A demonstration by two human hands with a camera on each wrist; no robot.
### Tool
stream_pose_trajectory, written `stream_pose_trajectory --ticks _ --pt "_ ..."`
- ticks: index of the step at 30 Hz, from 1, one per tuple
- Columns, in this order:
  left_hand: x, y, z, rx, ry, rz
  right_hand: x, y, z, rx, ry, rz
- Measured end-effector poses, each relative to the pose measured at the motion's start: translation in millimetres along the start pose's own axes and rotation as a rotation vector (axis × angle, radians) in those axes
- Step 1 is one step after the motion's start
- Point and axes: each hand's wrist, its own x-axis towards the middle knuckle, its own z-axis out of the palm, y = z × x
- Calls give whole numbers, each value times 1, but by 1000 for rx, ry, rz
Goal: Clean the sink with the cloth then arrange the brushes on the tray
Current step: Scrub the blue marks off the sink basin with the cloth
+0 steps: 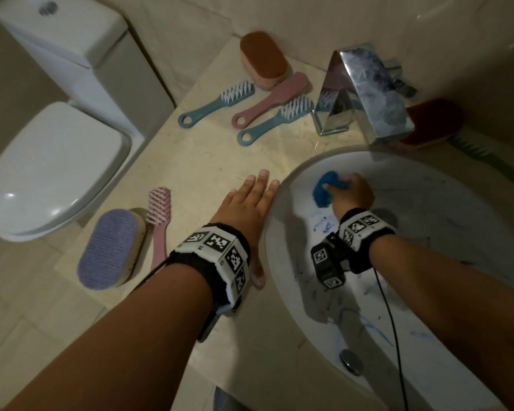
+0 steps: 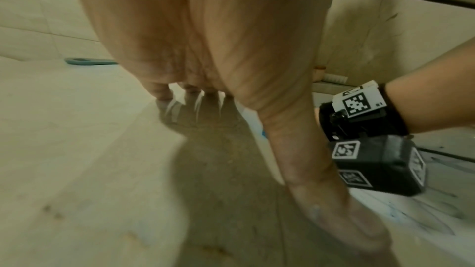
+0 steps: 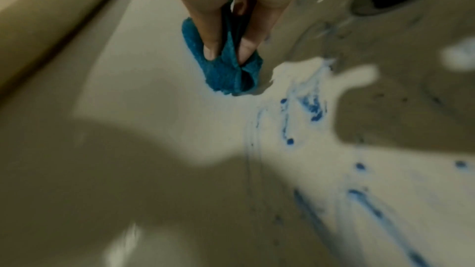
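Note:
My right hand (image 1: pixel 349 192) grips a bunched blue cloth (image 1: pixel 325 188) against the far left inner wall of the white sink (image 1: pixel 445 232). In the right wrist view the fingers (image 3: pixel 213 33) pinch the cloth (image 3: pixel 226 74) beside blue smears (image 3: pixel 312 107). My left hand (image 1: pixel 247 203) lies flat and open on the beige counter (image 1: pixel 208 167), its fingers by the sink rim. Two blue brushes (image 1: pixel 217 103) (image 1: pixel 275 121) and a pink brush (image 1: pixel 272 97) lie at the back; another pink brush (image 1: pixel 159 221) lies front left.
A chrome faucet (image 1: pixel 365 90) stands behind the sink. An orange scrubber (image 1: pixel 263 59) lies at the back, a purple one (image 1: pixel 110 247) at the front left, a red brush (image 1: pixel 433 121) behind the faucet. The drain (image 1: pixel 351 361) sits near me. A toilet (image 1: pixel 54 170) stands left.

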Motion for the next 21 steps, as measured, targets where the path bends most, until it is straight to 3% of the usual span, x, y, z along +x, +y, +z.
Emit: stream_pose_trajectory --ticks 2,7,11,13,16,21 --pt "0 -1 1 -7 4 6 1 0 -3 -39 55 23" --pt "1 0 1 19 -4 -2 -53 4 16 -15 -278 -199" --pt "1 1 0 29 -6 -3 -70 10 12 -99 -373 -343" --pt "1 1 -1 27 -8 -7 -59 1 14 -51 -279 -296" --pt "0 1 -2 15 -13 -4 -13 -10 -3 135 -75 -36" --pt "0 -1 -1 2 -20 1 30 22 -46 249 204 161"
